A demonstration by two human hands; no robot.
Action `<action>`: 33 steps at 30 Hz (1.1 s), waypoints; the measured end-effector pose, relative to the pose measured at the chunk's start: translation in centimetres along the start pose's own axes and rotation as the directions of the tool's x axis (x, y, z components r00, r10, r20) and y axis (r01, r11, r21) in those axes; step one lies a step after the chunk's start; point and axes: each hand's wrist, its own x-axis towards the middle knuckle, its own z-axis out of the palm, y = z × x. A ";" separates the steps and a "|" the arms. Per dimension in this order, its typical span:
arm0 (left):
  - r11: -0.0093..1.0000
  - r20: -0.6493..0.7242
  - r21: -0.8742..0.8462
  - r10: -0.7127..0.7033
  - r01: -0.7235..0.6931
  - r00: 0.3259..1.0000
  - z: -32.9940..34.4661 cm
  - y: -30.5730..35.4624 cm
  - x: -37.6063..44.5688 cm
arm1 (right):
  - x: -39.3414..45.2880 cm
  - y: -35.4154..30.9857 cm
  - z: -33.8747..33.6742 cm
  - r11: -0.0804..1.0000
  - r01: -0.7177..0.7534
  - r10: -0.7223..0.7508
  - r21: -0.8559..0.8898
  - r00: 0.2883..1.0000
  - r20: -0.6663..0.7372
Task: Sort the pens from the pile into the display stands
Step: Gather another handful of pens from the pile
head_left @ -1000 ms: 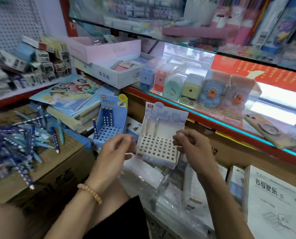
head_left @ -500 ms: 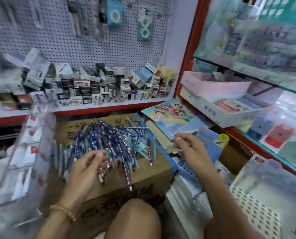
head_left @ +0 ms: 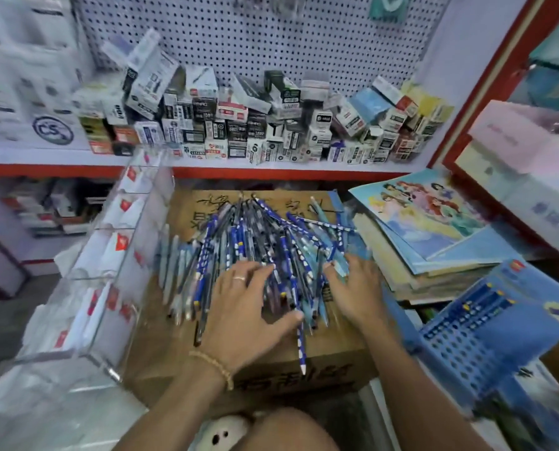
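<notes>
Barely started: my left hand (head_left: 239, 307) and right hand (head_left: 356, 294) rest spread, gripping nothing, on the big blue-and-white pen pile (head_left: 265, 252) atop the brown cardboard box (head_left: 304, 372); blue perforated plastic display stand (head_left: 486, 330) at right holds few pens.

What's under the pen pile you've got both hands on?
The pen pile lies on a brown cardboard box with printed characters. Left hand and right hand rest on the pens, hiding part of the box top. Its contents can't be seen.
</notes>
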 end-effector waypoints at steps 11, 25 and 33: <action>0.898 0.190 0.403 0.103 -0.174 0.976 2.0 0.3 6.6 | 1.5 -0.2 1.0 0.966 0.135 -0.132 0.221 0.991 -0.026; 0.890 -0.067 0.195 -0.406 0.411 0.911 -0.8 -4.1 7.6 | 2.9 -3.9 0.4 0.980 0.131 -0.161 0.148 0.963 0.215; 0.934 -0.012 0.090 -0.347 0.347 0.938 -0.2 -5.7 7.4 | 2.8 -4.1 1.1 0.982 0.180 -0.186 0.056 0.972 0.141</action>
